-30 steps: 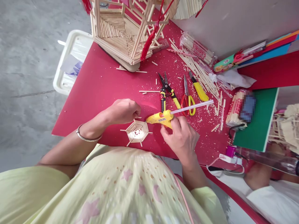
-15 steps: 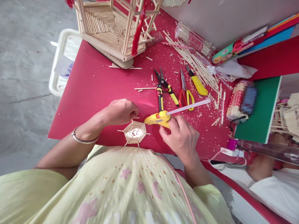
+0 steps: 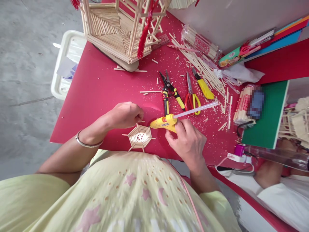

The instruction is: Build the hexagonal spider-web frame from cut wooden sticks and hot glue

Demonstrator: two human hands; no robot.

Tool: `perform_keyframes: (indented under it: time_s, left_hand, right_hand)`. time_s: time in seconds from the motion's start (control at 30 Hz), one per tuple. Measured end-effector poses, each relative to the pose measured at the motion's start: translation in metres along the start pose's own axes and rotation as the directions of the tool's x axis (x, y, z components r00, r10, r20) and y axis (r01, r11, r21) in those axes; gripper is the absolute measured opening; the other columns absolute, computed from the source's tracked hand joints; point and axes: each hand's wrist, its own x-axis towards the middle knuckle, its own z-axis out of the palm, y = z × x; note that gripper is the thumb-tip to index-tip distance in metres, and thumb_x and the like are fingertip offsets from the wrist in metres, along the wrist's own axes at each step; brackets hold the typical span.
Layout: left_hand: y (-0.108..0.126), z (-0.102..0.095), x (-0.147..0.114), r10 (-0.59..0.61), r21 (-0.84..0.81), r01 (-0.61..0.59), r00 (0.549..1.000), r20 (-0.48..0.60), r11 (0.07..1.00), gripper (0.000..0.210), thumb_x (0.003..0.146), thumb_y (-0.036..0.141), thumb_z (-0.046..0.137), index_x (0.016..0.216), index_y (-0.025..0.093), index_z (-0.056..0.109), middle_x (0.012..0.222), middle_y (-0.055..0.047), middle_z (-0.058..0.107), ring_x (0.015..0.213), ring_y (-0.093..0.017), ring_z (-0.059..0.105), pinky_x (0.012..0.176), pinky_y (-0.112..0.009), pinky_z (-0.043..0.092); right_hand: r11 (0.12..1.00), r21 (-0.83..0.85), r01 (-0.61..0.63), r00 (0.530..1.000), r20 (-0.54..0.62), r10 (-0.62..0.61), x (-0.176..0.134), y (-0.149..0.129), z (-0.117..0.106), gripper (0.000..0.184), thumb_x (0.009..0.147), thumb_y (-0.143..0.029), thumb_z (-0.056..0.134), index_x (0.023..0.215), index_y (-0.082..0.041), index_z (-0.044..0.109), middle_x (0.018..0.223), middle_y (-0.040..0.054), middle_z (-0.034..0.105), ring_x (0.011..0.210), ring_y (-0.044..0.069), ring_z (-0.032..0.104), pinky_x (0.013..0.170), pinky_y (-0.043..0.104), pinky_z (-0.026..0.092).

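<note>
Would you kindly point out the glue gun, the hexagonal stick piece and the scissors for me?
Glue gun (image 3: 164,123): head view, on its yellow body.
Hexagonal stick piece (image 3: 140,137): head view, at its centre.
Scissors (image 3: 190,92): head view, where blades meet handles.

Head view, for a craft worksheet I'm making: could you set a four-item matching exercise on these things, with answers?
1. Glue gun
2. Scissors
3. Tassel
4. Hexagonal stick piece

A. Red, hanging by the large stick structure
B. Held in the right hand
C. Flat, beside the left hand
D. One handle red, one yellow

Pairs: 1-B, 2-D, 3-A, 4-C
</note>
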Motion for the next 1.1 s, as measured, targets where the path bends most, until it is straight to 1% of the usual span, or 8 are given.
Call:
perform_keyframes:
  time_s: [0.17, 0.23, 0.33, 0.43, 0.5, 0.6, 0.7, 1.1]
  left_hand:
    - [0.000, -0.001, 0.001, 0.009, -0.010, -0.009, 1.000, -0.010, 1.000, 0.026, 0.082, 0.020, 0.053, 0.088, 0.027, 0.077, 0.091, 0.004, 0.079, 0.077, -0.012, 0.066, 0.065, -0.022, 0.042]
    - [0.000, -0.002, 0.001, 0.008, -0.023, -0.008, 1.000, -0.009, 1.000, 0.026, 0.082, 0.021, 0.052, 0.088, 0.027, 0.077, 0.090, 0.004, 0.079, 0.077, -0.012, 0.066, 0.064, -0.021, 0.042]
    - [0.000, -0.004, 0.002, -0.001, -0.044, 0.001, 1.000, 0.000, 0.999, 0.028, 0.082, 0.021, 0.052, 0.089, 0.027, 0.078, 0.089, 0.005, 0.080, 0.076, -0.012, 0.066, 0.063, -0.021, 0.042]
    - [-0.001, -0.004, 0.002, -0.007, -0.060, 0.007, 1.000, 0.003, 0.998, 0.028, 0.082, 0.022, 0.053, 0.090, 0.027, 0.080, 0.092, 0.004, 0.081, 0.077, -0.012, 0.067, 0.063, -0.020, 0.043]
    - [-0.002, -0.004, 0.002, -0.017, -0.066, 0.016, 1.000, -0.010, 0.998, 0.028, 0.083, 0.023, 0.054, 0.091, 0.027, 0.080, 0.094, 0.004, 0.081, 0.078, -0.012, 0.068, 0.063, -0.020, 0.043]
    - [-0.002, -0.003, 0.003, -0.045, -0.051, 0.044, 0.999, -0.029, 0.998, 0.028, 0.083, 0.023, 0.054, 0.092, 0.028, 0.080, 0.094, 0.005, 0.081, 0.078, -0.012, 0.068, 0.062, -0.020, 0.042]
    - [-0.002, -0.004, 0.003, -0.064, -0.042, 0.063, 0.998, -0.023, 0.997, 0.029, 0.083, 0.023, 0.054, 0.092, 0.028, 0.080, 0.095, 0.005, 0.081, 0.078, -0.012, 0.069, 0.062, -0.020, 0.042]
    - [-0.001, -0.006, 0.003, -0.051, -0.078, 0.049, 0.998, -0.025, 0.996, 0.026, 0.082, 0.022, 0.055, 0.090, 0.027, 0.080, 0.093, 0.005, 0.081, 0.077, -0.012, 0.069, 0.062, -0.019, 0.043]
  right_hand:
    - [0.999, 0.036, -0.028, 1.000, -0.009, 0.028, 0.000, -0.001, 0.002, 0.025, 0.092, -0.030, 0.062, 0.113, -0.018, 0.067, 0.084, 0.0033, 0.063, 0.069, 0.017, 0.056, 0.060, 0.033, 0.037]
    - [0.995, 0.073, -0.071, 0.997, -0.013, 0.072, 0.000, -0.005, 0.006, 0.026, 0.091, -0.032, 0.063, 0.112, -0.018, 0.066, 0.086, 0.0044, 0.065, 0.070, 0.018, 0.059, 0.060, 0.032, 0.038]
    - [0.982, 0.116, -0.152, 0.988, -0.011, 0.154, -0.001, -0.015, 0.015, 0.021, 0.091, -0.035, 0.063, 0.103, -0.018, 0.066, 0.086, 0.0048, 0.065, 0.069, 0.018, 0.059, 0.059, 0.031, 0.039]
    - [0.963, 0.149, -0.224, 0.975, 0.021, 0.223, -0.003, -0.026, 0.024, 0.019, 0.091, -0.037, 0.063, 0.096, -0.019, 0.065, 0.084, 0.0048, 0.065, 0.069, 0.018, 0.060, 0.058, 0.031, 0.038]
    - [0.953, 0.173, -0.249, 0.968, 0.043, 0.245, -0.003, -0.031, 0.029, 0.020, 0.091, -0.038, 0.063, 0.096, -0.019, 0.065, 0.085, 0.0052, 0.065, 0.070, 0.018, 0.060, 0.057, 0.030, 0.037]
    - [0.942, 0.214, -0.258, 0.966, 0.066, 0.250, -0.004, -0.036, 0.033, 0.022, 0.091, -0.038, 0.063, 0.102, -0.018, 0.066, 0.087, 0.0053, 0.066, 0.071, 0.018, 0.061, 0.057, 0.030, 0.037]
    - [0.938, 0.233, -0.257, 0.966, 0.079, 0.245, -0.004, -0.038, 0.036, 0.025, 0.092, -0.036, 0.063, 0.107, -0.017, 0.065, 0.089, 0.0055, 0.067, 0.073, 0.018, 0.062, 0.057, 0.030, 0.038]
    - [0.944, 0.212, -0.253, 0.967, 0.096, 0.237, -0.005, -0.038, 0.038, 0.020, 0.092, -0.033, 0.060, 0.103, -0.017, 0.064, 0.090, 0.0071, 0.068, 0.075, 0.019, 0.063, 0.057, 0.029, 0.038]
